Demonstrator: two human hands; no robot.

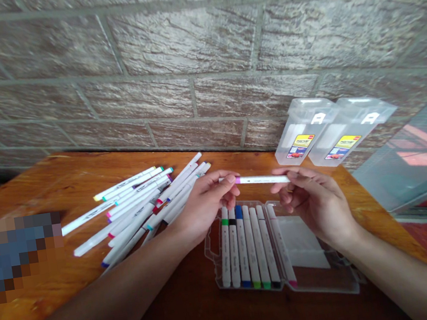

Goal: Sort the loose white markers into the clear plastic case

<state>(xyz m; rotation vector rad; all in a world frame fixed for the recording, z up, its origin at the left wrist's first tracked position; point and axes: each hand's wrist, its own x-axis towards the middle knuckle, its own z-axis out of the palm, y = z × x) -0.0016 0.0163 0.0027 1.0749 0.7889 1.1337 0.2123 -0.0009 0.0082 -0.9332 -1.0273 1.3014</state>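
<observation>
A white marker [259, 179] with a purple band is held level between both my hands. My left hand [214, 194] pinches its banded end, and my right hand [314, 199] grips the opposite end with thumb and fingers. Below them lies an opened clear plastic case [350, 285]. Several white markers [252, 250] stand side by side in its left half, with green, black and blue bands or tips. One pink-tipped marker [281, 246] lies in the right half beside the hinge, near a pale rectangular sheet [305, 245].
A loose heap of white markers [136, 208] with coloured bands spreads over the wooden table [68, 172] to the left. Two clear plastic containers [293, 135] with labels stand at the back right. A brick-patterned wall [174, 104] rises behind the table.
</observation>
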